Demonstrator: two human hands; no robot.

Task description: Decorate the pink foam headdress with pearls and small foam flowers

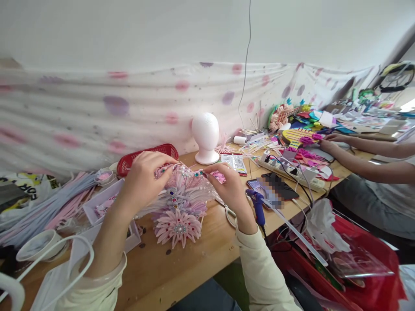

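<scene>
While both hands [145,175] [228,186] hold the ornament [179,226], tabletop [155,276] reaches the near edge [210,274].

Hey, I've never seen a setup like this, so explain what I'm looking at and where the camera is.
There's no machine here, just a person's bare hands. The single picture comes from a camera worn on that person's head, looking forward and down. The left hand and right hand hold the jeweled upper part of a pink and lilac flower piece, one at each side. On the wooden table behind it are a white mannequin head and a red basket; a blue glue gun lies to the right. Farther right, another person's forearm is in view.
</scene>
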